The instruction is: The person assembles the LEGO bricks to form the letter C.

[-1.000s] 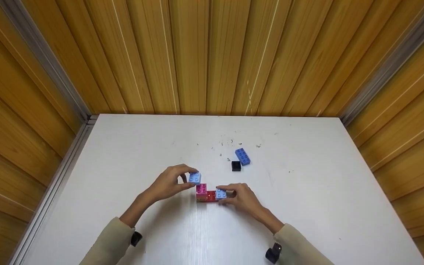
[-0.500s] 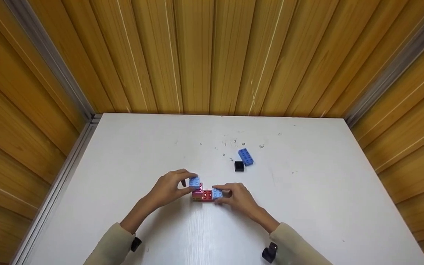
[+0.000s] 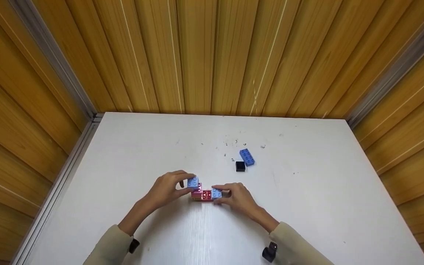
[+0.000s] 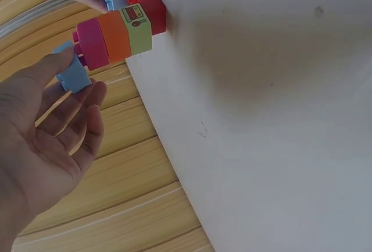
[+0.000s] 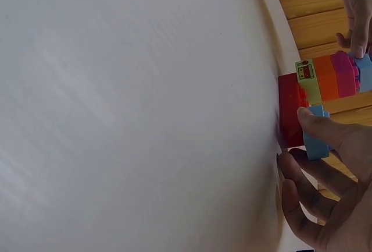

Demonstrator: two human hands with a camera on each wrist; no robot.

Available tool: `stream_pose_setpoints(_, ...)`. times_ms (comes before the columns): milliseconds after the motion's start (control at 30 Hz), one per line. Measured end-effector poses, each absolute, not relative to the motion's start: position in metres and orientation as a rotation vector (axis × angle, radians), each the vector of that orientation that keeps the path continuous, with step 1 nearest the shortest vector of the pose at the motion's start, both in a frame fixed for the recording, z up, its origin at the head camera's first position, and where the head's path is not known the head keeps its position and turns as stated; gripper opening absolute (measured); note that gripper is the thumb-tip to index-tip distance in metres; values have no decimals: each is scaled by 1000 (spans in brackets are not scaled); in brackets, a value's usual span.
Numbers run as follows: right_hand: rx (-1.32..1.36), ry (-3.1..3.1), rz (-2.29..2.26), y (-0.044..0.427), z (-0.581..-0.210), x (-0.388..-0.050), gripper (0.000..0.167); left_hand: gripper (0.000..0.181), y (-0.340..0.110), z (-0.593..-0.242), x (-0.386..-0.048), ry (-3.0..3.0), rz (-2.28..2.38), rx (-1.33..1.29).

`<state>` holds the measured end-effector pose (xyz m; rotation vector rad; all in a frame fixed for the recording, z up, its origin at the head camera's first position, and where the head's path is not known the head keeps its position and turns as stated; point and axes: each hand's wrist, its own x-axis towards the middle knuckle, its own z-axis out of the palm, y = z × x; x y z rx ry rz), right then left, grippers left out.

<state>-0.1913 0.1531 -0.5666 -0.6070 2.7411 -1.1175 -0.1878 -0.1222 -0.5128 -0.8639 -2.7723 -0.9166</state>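
My left hand (image 3: 168,188) pinches a light blue toy brick (image 4: 74,74) between thumb and fingers. That brick is at the top of a magenta brick (image 4: 92,43), whose studs still show between the two in the left wrist view. Below the magenta one are an orange brick (image 4: 114,35) and a pale green brick (image 4: 137,29) with a printed picture. This stack rises from the left end of a red brick (image 5: 290,112). On the red brick's right end sits a second light blue brick (image 5: 315,132), pinched by my right hand (image 3: 240,198).
Beyond the hands, a longer blue brick (image 3: 247,157) and a small black brick (image 3: 240,166) lie close together on the white table (image 3: 307,191). Small dark marks dot the tabletop near them. Wood-patterned walls (image 3: 212,55) rise behind and at both sides.
The left hand has lowered its light blue brick over the magenta brick, now covering part of its studs. The right hand keeps its grip on the other light blue brick. The head view has shifted slightly.
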Motion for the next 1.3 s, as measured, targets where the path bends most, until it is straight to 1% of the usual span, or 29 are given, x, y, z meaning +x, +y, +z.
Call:
stream_pose_setpoints(233, -607, 2743, -1116, 152, -567, -190, 47, 38, -126, -515, -187, -2759, -1064, -898)
stream_pose_setpoints(700, -618, 2717, -1145, 151, -567, -187, 45, 35, -119, -511, -191, -2812, -1068, -913)
stream_pose_setpoints(1067, -595, 2700, -1153, 152, -565, -188, 46, 36, -112, -503, -201, -2902, -934, -929)
stream_pose_setpoints(1300, -594, 2691, -1154, 150, -564, -189, 46, 40, -108, -505, -199, -2918, -881, -842)
